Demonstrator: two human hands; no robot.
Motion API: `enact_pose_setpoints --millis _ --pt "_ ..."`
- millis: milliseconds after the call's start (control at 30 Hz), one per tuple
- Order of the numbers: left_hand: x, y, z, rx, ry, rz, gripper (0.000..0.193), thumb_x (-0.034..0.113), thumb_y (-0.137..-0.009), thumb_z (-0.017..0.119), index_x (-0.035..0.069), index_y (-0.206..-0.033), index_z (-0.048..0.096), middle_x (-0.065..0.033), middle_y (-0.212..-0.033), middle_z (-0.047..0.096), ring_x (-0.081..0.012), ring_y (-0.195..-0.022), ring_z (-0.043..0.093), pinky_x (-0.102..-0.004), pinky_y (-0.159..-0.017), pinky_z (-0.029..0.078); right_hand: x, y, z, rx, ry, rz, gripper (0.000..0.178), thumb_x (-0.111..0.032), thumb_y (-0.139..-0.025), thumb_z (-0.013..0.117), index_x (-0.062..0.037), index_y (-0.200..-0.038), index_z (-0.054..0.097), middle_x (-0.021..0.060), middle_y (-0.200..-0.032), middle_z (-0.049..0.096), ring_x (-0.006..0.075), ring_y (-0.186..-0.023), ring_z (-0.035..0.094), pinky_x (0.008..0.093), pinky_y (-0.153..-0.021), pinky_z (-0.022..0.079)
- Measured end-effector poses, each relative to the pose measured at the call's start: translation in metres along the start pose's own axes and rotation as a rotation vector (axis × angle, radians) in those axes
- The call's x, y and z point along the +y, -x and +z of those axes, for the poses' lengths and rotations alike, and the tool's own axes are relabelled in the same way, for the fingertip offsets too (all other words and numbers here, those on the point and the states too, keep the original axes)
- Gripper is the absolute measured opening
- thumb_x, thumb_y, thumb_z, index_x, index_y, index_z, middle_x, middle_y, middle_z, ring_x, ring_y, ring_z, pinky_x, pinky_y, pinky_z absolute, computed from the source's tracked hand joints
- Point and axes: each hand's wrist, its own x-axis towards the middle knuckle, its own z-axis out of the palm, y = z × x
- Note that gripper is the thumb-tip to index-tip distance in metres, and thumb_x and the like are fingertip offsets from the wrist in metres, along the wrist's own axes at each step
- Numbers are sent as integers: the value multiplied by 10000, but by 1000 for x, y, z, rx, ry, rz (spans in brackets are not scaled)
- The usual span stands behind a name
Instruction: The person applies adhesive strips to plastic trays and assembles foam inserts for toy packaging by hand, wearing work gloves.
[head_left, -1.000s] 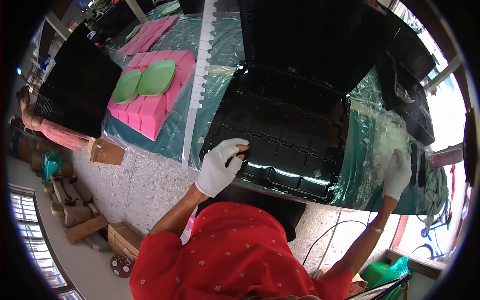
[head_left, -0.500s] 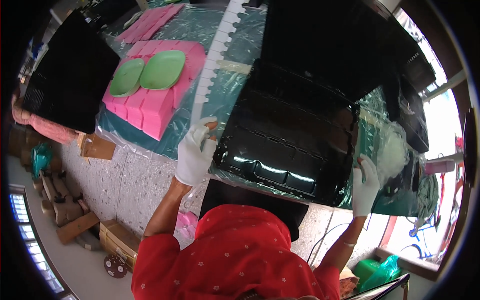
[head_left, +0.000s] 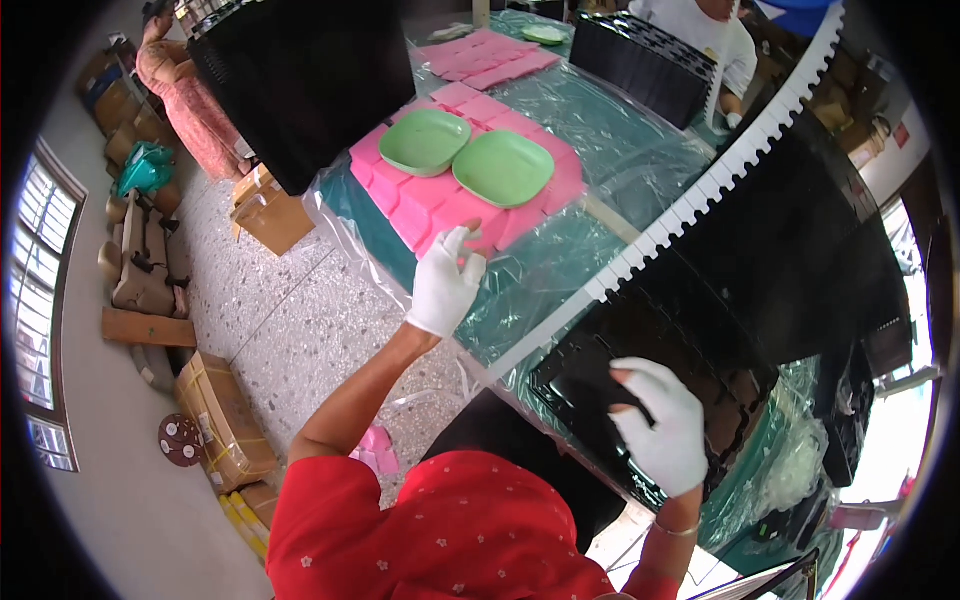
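My left hand (head_left: 447, 285), in a white glove with bare fingertips, reaches to the near edge of a stack of pink foam sheets (head_left: 405, 205). Its thumb and forefinger are apart, with nothing visible between them. Two shallow green square dishes, one on the left (head_left: 425, 140) and one on the right (head_left: 505, 168), sit on the pink stack. My right hand (head_left: 660, 430), gloved the same way, hovers with spread fingers over a glossy black moulded tray (head_left: 585, 375). A long white strip with a toothed edge (head_left: 690, 205) runs between the dishes and the tray.
Large black panels stand at the left (head_left: 310, 90) and right (head_left: 800, 230). Clear plastic film (head_left: 790, 465) covers the green table. Across it, a person in white (head_left: 735, 60) is beside a black ridged stack (head_left: 640, 65). Cardboard boxes (head_left: 225, 420) line the floor.
The view has swung left. My left hand has moved from the tray's left side to the pink stack, and my right hand from the tray's right edge to above it.
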Motion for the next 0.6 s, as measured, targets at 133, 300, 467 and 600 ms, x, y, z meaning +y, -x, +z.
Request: enact_pose_setpoints --millis 133,300,467,600 --pt "-24 -44 -5 54 -26 109 318 52 -821 587 6 -1136 592 -182 -1194 593 -297 -956 641 -352 -840 511 6 -67 53 -34 26 -243 240 -93 -802 654 -2 -1021 622 134 -1074 628 342 -971 613 409 -832 511" --pt "-64 -72 -8 275 -419 306 408 48 -762 610 -8 -1164 563 -196 -1355 482 -395 -1203 498 -446 -945 476 27 -152 102 88 386 -169 333 -186 -791 703 -12 -1036 558 162 -1192 565 349 -931 626 436 -795 528" --pt "-100 -70 -5 372 -451 253 458 50 -735 639 -65 -1165 532 -232 -1381 445 -418 -1236 464 -457 -949 474 42 -202 139 -8 570 -20 324 -208 -805 681 -41 -1060 572 151 -1151 589 330 -862 658 446 -758 535" --pt "-103 -72 -8 324 -458 244 490 60 -737 641 -57 -1197 517 -231 -1433 391 -413 -1244 461 -450 -939 479 76 -221 158 19 753 -100 132 -213 -813 658 -82 -827 655 94 -824 650 300 -737 667 426 -681 538"
